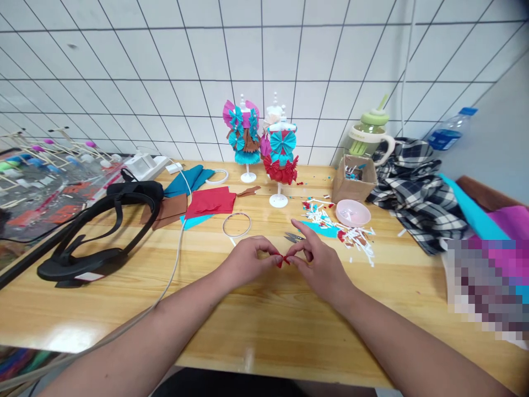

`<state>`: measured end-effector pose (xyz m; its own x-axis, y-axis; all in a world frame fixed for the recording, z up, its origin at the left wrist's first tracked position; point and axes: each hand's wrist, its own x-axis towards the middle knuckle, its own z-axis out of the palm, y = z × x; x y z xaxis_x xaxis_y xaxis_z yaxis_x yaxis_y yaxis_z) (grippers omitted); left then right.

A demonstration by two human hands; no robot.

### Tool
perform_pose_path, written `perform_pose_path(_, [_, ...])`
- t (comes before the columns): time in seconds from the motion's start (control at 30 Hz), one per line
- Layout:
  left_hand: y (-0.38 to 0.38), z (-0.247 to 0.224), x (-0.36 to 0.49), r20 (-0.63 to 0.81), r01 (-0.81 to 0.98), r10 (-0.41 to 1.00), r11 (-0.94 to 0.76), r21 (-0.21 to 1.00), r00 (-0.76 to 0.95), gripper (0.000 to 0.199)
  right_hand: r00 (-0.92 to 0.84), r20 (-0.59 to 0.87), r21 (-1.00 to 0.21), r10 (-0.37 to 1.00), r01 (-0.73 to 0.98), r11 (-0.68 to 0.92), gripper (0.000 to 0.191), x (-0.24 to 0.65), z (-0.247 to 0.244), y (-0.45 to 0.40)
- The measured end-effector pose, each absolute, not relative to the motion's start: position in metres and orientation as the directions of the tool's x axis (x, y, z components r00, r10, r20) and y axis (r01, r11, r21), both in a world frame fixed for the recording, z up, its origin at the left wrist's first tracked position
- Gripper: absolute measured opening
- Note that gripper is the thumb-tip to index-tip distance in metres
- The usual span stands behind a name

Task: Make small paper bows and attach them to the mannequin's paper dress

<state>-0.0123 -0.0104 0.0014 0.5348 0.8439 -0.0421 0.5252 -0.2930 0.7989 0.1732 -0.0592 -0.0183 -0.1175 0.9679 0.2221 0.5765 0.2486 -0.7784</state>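
Between my fingertips is a small piece of red crepe paper point(280, 264), pinched from both sides above the table. My left hand point(253, 258) grips its left end with thumb and forefinger. On the other end, my right hand point(317, 262) closes thumb against a finger, its forefinger raised. Behind the right hand lie small scissors point(292, 237), partly hidden by it. Two miniature dress stands show beyond: one in pink, blue and brown paper point(243, 132), the other in blue with a red frilled hem point(282, 154). A thin ring point(237, 225) lies left of centre.
Folded red paper point(211, 202), brown sheets point(170, 212) and a black headset strap point(103, 259) lie left, with a white cable point(178, 251) crossing the table. At right are white scraps point(359, 241), a pink bowl point(353, 213), a cardboard box point(354, 184), a jug point(369, 138) and plaid cloth point(413, 187).
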Motion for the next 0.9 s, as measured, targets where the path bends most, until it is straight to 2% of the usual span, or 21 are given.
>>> perform_pose_path(0.1, [-0.0105, 0.0038, -0.0113, -0.112, 0.551, 0.872, -0.197, 0.811, 0.477, 0.015, -0.107, 0.343, -0.731, 0.933, 0.593, 0.337, 0.065, 0.1749, -0.0181, -0.0586])
perform_pose_path(0.2, [-0.0099, 0.005, -0.0103, -0.138, 0.565, 0.897, -0.14, 0.813, 0.42, 0.017, -0.131, 0.541, -0.609, 0.831, 0.62, 0.495, 0.03, 0.175, -0.0145, -0.0605])
perform_pose_path(0.27, [-0.0094, 0.0051, -0.0099, -0.138, 0.564, 0.904, -0.127, 0.816, 0.404, 0.019, -0.159, 0.59, -0.558, 0.792, 0.628, 0.542, 0.012, 0.1736, -0.0127, -0.0626])
perform_pose_path(0.7, [-0.0144, 0.0101, -0.0074, -0.076, 0.525, 0.906, -0.171, 0.834, 0.416, 0.016, -0.122, 0.567, -0.483, 0.814, 0.752, 0.449, 0.009, 0.1689, -0.018, -0.0604])
perform_pose_path(0.9, [-0.0145, 0.0086, -0.0092, -0.055, 0.501, 0.901, -0.188, 0.845, 0.431, 0.017, -0.148, 0.591, -0.431, 0.793, 0.773, 0.465, 0.008, 0.1696, -0.0178, -0.0618])
